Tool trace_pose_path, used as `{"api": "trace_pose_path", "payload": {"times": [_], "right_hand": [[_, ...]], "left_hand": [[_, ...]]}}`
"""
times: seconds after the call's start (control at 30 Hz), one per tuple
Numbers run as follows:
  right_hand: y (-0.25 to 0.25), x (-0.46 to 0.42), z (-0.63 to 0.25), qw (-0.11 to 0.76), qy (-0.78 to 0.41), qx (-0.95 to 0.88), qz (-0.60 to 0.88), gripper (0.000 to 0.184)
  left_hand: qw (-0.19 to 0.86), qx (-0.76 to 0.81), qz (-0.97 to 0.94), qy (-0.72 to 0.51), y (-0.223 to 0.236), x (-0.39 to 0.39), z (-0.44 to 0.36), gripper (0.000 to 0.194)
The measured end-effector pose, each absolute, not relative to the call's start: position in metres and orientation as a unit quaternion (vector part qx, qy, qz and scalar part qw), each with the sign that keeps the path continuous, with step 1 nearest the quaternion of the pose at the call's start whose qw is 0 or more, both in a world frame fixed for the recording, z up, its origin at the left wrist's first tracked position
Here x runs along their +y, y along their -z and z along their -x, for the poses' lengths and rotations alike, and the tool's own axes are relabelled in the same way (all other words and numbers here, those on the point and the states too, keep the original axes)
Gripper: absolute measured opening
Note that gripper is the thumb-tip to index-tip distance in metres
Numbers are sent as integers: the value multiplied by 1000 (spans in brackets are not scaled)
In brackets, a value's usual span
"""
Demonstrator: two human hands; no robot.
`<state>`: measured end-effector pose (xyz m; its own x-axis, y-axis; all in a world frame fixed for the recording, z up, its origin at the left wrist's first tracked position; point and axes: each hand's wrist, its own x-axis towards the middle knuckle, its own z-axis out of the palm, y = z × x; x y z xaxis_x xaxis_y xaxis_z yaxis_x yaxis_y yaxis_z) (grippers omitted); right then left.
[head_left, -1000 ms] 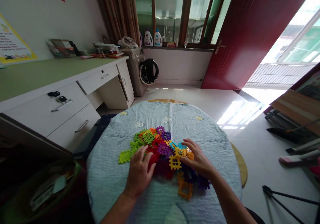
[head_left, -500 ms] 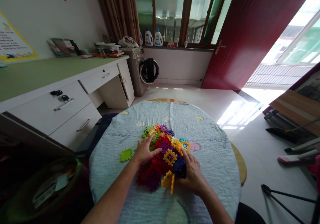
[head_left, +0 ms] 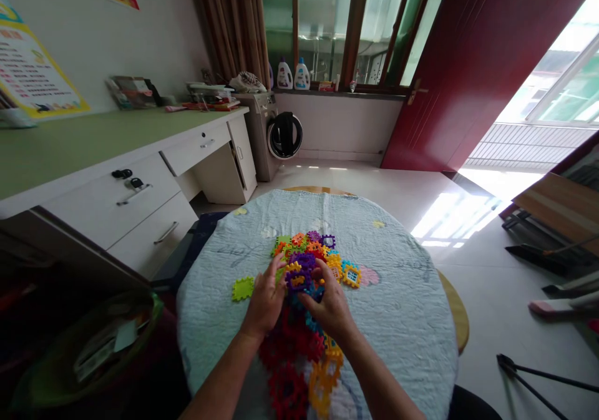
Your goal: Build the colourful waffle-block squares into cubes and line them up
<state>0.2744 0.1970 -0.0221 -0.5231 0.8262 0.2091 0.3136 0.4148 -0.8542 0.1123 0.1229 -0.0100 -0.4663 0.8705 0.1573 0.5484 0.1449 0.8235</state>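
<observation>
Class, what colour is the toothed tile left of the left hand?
Lime green; the toothed tile shows best in the head view.

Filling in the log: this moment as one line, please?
left hand: at purple pieces' left | right hand: at their right | green piece: flat on tablecloth

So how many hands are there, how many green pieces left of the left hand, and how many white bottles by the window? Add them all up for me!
Hands: 2 (left hand, right hand)
Green piece left of the left hand: 1
White bottles: 2
Total: 5
</observation>
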Motion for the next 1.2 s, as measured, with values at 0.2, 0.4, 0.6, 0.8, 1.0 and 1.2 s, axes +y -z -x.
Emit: {"api": "trace_pose_path", "payload": {"times": [0.2,0.4,0.6,0.8,1.0,1.2], "right_hand": [[-9,263,-245,272,-311,-830,374,34],[2,309,-210,42,-232,-847,476,65],[15,283,-219,49,-256,-911,320,42],[6,260,-259,88,-299,-931,188,25],[18,264,-322,204,-245,-900,297,30],[65,264,-367,224,-204,-809,504,54]], "left_hand": [[13,730,-604,-319,33,38,-141,76],[-155,658,-711,-194,84,10,-192,71],[-157,673,-694,-201,73,38,-156,70],[-139,689,-666,-251,58,57,-125,25],[-72,730,-598,-322,21,83,-97,22],[7,800,-521,-297,14,166,-50,38]]}}
